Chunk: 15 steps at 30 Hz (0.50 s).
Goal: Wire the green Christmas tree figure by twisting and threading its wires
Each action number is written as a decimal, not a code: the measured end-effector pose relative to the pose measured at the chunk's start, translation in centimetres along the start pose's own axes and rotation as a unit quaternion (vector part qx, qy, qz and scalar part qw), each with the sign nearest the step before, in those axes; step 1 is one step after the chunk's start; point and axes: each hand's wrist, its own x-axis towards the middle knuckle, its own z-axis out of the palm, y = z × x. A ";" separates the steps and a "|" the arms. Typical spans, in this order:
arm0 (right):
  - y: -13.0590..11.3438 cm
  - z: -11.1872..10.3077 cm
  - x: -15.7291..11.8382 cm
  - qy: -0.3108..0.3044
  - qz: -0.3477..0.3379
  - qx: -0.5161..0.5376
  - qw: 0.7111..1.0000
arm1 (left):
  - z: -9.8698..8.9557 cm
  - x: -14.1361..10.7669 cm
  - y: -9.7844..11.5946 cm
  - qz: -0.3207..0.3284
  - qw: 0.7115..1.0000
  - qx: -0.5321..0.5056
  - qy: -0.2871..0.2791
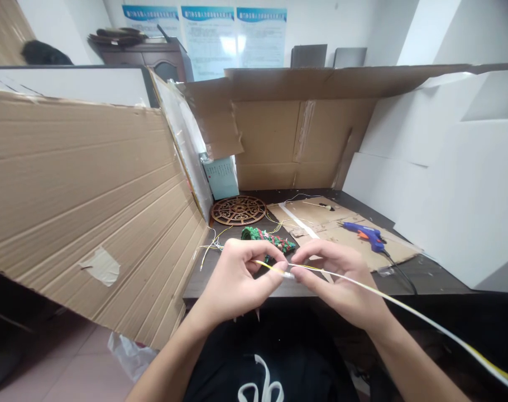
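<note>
My left hand (241, 276) pinches a yellow and white cord between thumb and forefinger near the front edge of the table. Close beside it, my right hand (338, 279) pinches the same cord (388, 297), which runs off past my right wrist to the lower right. A small white piece shows at my left fingertips. Just behind my hands lies a green woven cone with red and white bits (274, 240), partly hidden by my left hand.
A blue glue gun (369, 234) rests on a flat cardboard sheet (350, 215) at the right. Behind are a round carved lattice (239, 210) and a pale blue box (221, 177). Loose wires (212, 245) lie left. Cardboard walls (271, 134) surround the dark table (438, 276).
</note>
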 end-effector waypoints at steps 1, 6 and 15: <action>0.0 0.0 0.0 0.006 -0.048 -0.027 0.998 | -0.2 0.1 0.0 -0.042 0.998 -0.042 -0.022; 0.4 0.2 0.2 0.028 -0.210 -0.113 0.971 | -1.0 0.3 0.0 -0.090 0.988 -0.093 -0.079; 0.8 1.8 0.1 0.106 -0.002 0.032 0.994 | -0.4 -0.3 -0.2 0.248 0.925 0.287 0.036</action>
